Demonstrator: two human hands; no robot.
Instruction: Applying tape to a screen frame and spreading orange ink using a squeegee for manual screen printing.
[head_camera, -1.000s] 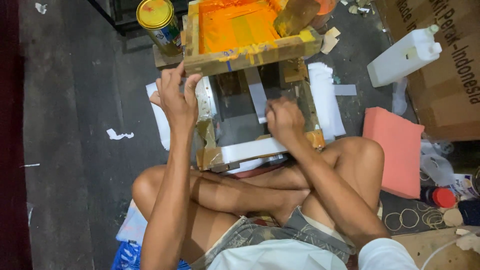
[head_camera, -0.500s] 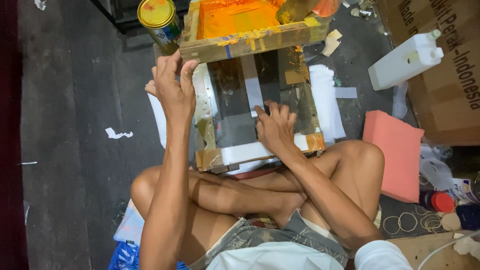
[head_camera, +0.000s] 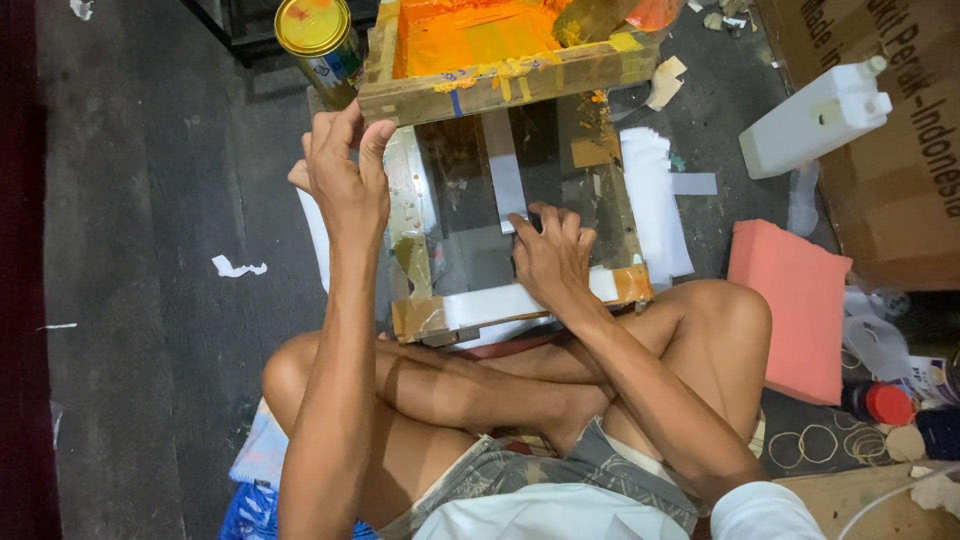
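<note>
Wooden-framed printing screen, smeared inside with bright orange ink, is now tilted higher off the glass-topped printing base than a second ago, hinged up at the far edge so more of the dark glass lies bare beneath it. At the far left corner of the base stands a yellow-lidded metal tin on the grey floor, just beside the frame. Left hand has its fingers spread and hooked under the frame's near left corner, propping it rather than clamped around it. Right hand has slid forward from the near edge; it now lies fingers apart and pressing flat on the glass, close to a pale strip lying there. Beyond the right edge lie a white paper stack, a white plastic jug and a pink foam block. With the screen raised, the printing surface looks open for handling.
</note>
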